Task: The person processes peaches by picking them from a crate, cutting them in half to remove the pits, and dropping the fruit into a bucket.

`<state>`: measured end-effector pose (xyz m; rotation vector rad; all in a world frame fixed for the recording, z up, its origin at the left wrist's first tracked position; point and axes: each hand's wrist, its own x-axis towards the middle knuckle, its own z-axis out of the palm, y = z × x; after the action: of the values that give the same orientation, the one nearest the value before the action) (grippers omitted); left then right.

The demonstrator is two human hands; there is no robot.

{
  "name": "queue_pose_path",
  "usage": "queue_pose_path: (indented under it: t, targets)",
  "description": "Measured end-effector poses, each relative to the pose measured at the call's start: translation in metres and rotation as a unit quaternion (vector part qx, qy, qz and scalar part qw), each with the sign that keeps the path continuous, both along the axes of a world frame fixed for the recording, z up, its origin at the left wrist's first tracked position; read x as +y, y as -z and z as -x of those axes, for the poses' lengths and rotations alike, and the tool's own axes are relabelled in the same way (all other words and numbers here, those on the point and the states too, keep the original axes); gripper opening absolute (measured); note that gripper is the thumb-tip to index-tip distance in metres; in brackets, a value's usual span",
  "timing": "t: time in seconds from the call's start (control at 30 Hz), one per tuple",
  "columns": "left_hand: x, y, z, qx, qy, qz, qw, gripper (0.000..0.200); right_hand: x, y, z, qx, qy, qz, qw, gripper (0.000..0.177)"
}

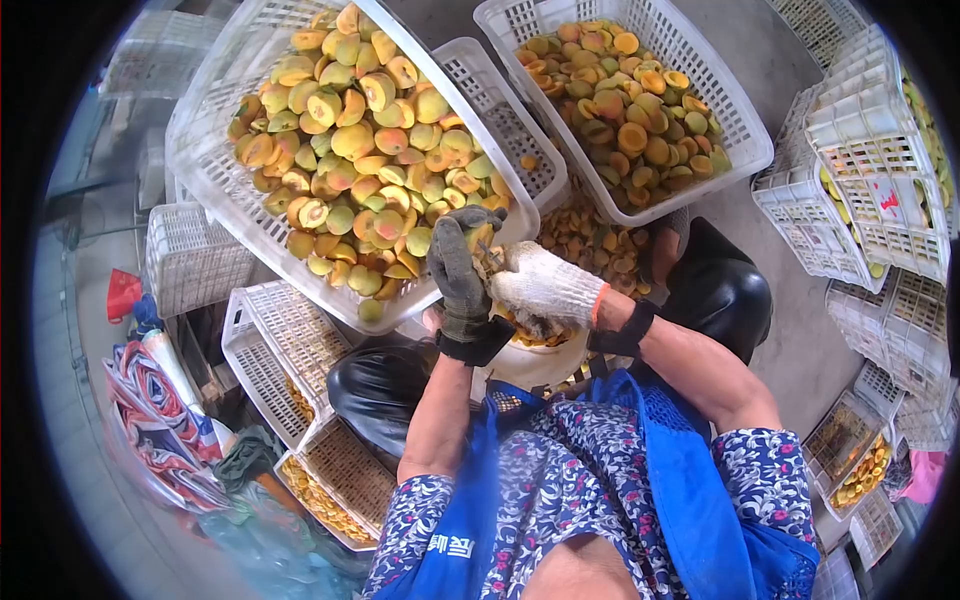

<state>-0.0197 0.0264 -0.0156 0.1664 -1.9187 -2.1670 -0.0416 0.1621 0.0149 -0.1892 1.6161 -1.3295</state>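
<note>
My left hand [460,275], in a dark grey glove, is closed around a yellow-orange peach half [481,240] at the near corner of a large white basket [230,235]. Pressed close to that fruit is my right hand [548,282], in a white knitted glove; its fingers are curled, and what they grip is hidden. The basket beside my left hand is heaped with halved peaches [380,150], some showing cut faces. Directly below my hands, between my knees, sits a pale round container [540,365] with orange pieces in it.
A second white basket [745,150] of peach halves stands at the far right, with a smaller crate [470,60] between the two. Pits or scraps [585,240] lie below it. Stacked crates [870,170] line the right; more crates [270,370] and striped sacking [165,420] are at left.
</note>
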Motion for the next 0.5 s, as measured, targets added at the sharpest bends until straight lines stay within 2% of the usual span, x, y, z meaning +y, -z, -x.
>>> queue_pose_path:
  t: [0.07, 0.13, 0.2, 0.23, 0.27, 0.3, 0.37, 0.43, 0.5]
  targets:
    - [-0.001, -0.006, 0.0, -0.025, -0.024, -0.005, 0.999, 0.046, 0.001, 0.013, -0.003, 0.043, 0.021, 0.014, 0.999, 0.033]
    - [-0.008, -0.02, 0.001, -0.154, 0.03, -0.131, 0.979, 0.044, -0.001, 0.023, -0.004, 0.09, 0.036, 0.027, 0.995, 0.033]
    - [-0.008, -0.026, -0.001, -0.161, 0.029, -0.134, 0.977, 0.043, -0.006, 0.031, -0.007, 0.195, 0.038, 0.048, 0.979, 0.03]
    - [-0.009, -0.028, -0.003, -0.168, 0.028, -0.136, 0.976, 0.043, -0.007, 0.032, -0.009, 0.192, 0.037, 0.051, 0.979, 0.03]
    - [-0.01, -0.017, -0.004, -0.119, 0.017, -0.012, 0.993, 0.042, -0.007, 0.033, -0.008, 0.129, 0.019, 0.059, 0.99, 0.028]
    - [-0.012, -0.011, -0.003, -0.119, 0.018, -0.012, 0.993, 0.042, -0.005, 0.035, -0.007, 0.065, 0.003, 0.067, 0.996, 0.027]
    - [-0.018, 0.0, -0.007, -0.165, -0.003, -0.246, 0.955, 0.04, -0.004, 0.045, -0.012, 0.029, -0.003, 0.106, 0.994, 0.026]
    - [-0.024, 0.006, -0.01, -0.153, 0.02, -0.272, 0.95, 0.04, -0.005, 0.042, -0.012, -0.003, -0.012, 0.148, 0.989, 0.025]
    - [-0.028, 0.007, -0.014, -0.138, 0.043, -0.3, 0.943, 0.04, -0.005, 0.029, -0.009, 0.017, -0.065, 0.072, 0.995, 0.021]
